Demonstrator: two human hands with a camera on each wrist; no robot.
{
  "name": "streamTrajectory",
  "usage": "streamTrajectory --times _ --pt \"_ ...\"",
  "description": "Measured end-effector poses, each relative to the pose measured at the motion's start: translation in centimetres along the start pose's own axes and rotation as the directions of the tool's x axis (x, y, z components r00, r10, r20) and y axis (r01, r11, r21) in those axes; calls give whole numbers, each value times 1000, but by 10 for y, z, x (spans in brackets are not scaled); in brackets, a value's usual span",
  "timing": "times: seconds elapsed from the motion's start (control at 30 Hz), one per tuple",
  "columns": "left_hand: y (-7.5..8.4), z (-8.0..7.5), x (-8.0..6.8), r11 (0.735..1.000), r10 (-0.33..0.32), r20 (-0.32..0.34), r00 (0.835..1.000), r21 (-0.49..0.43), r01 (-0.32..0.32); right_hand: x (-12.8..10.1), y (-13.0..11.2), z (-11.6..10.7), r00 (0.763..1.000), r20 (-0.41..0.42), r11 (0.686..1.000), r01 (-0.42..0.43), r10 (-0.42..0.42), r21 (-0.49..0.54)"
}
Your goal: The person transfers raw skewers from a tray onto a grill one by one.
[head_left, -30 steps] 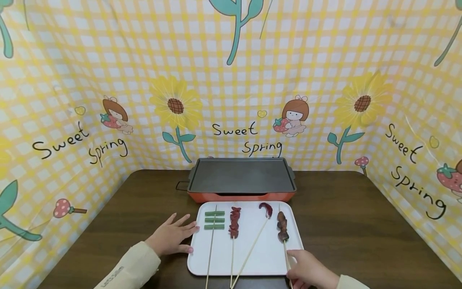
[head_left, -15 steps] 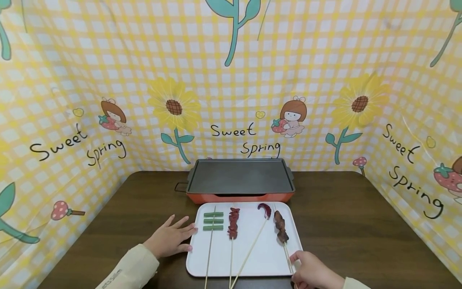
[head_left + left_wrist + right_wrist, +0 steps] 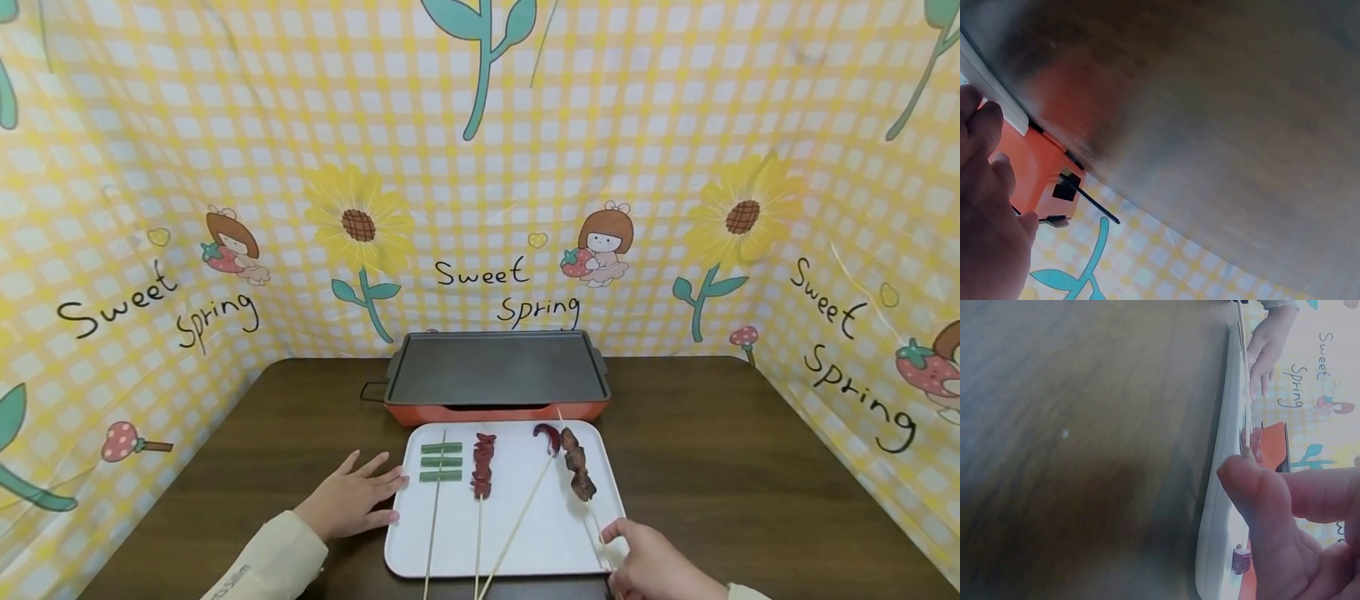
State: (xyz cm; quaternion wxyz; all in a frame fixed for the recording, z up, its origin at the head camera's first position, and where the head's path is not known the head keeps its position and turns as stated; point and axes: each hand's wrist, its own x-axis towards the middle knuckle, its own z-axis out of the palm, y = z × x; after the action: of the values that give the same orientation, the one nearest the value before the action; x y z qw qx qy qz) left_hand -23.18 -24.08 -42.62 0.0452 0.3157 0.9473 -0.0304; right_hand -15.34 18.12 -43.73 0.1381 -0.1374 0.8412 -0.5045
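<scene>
In the head view my right hand [image 3: 652, 562] pinches the stick of a brown meat skewer [image 3: 577, 467]. The meat leans left over the right side of a white tray [image 3: 517, 537], and the stick's tip overlaps the tray's far rim. Close by its left side is a skewer with a curved dark-red piece [image 3: 549, 437]. A red meat skewer [image 3: 482, 467] and a skewer of green pieces [image 3: 441, 462] lie further left. My left hand [image 3: 352, 496] has its fingers spread, fingertips at the tray's left rim. The right wrist view shows thumb and finger [image 3: 1313, 494] together at the stick.
Just behind the tray stands a flat grill pan [image 3: 495, 367] on a red base, with a wire handle [image 3: 372, 390] sticking out left. Thin stick ends overhang the tray's near edge. A yellow checked cloth [image 3: 480, 183] surrounds the dark wooden table [image 3: 712, 467].
The brown meat skewer has swung left at its food end, towards the curved dark-red piece, and its tip has moved further back. My right hand has shifted slightly right; my left hand stays by the tray.
</scene>
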Motion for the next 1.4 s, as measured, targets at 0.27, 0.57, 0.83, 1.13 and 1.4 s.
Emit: streamTrajectory --times 0.27,0.57,0.83,1.13,1.4 --pt "3 -3 -2 1000 6 -3 1000 5 -6 -3 -3 -7 999 19 999 39 -39 15" --pt "2 3 -2 999 26 -46 999 33 -24 4 -7 -9 1000 28 995 -8 5 102" --pt "4 3 -1 998 25 -42 999 50 -23 19 -6 -14 1000 5 992 7 -7 123" --pt "3 2 -1 1000 4 -13 1000 29 -4 35 -8 -19 1000 -18 991 17 -15 132" --pt "2 -1 -1 1000 8 2 1000 23 -8 54 -15 -25 996 -70 992 -44 52 114"
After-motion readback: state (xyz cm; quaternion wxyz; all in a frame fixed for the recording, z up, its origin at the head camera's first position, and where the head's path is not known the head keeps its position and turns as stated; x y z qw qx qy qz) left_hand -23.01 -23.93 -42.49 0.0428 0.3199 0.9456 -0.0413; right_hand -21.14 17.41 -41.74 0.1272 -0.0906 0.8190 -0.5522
